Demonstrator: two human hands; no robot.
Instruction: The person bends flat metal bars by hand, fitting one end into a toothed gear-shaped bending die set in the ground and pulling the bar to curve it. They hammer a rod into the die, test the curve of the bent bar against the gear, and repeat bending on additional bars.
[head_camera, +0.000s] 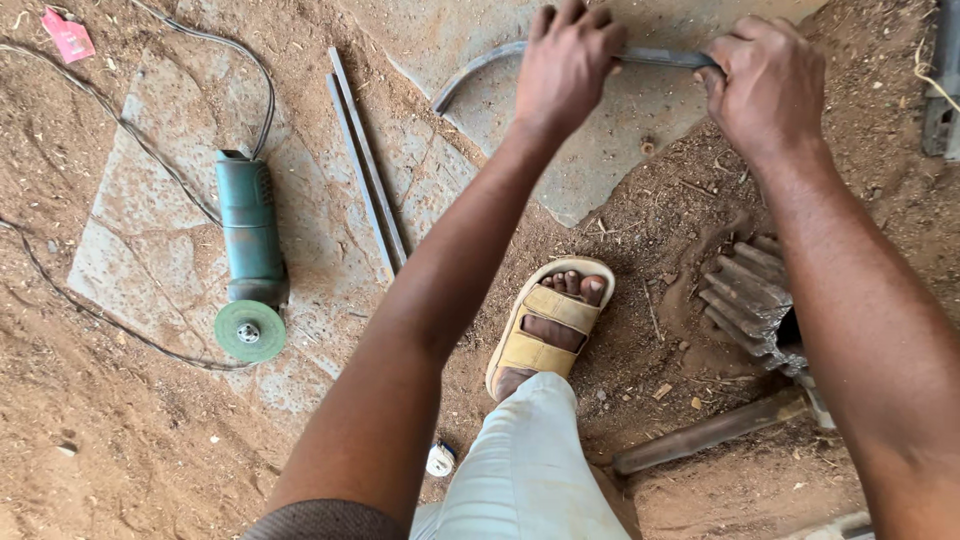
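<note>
While we grip with both hands, the scene reads so:
Bar: a curved metal bar (480, 72) lies across a stone slab (600, 150), its bent end pointing left and down.
Left hand (565, 60): we close it over the bar's middle.
Right hand (765, 85): we clench it on the bar's right end, at the slab's edge.
Foot: our sandal (545, 325) stands on dirt just below the slab's corner.
Left side: a green grinder (250, 250) and two thin rods (370, 165) lie well apart from our hands.
Open room: bare dirt between sandal and grinder.
</note>
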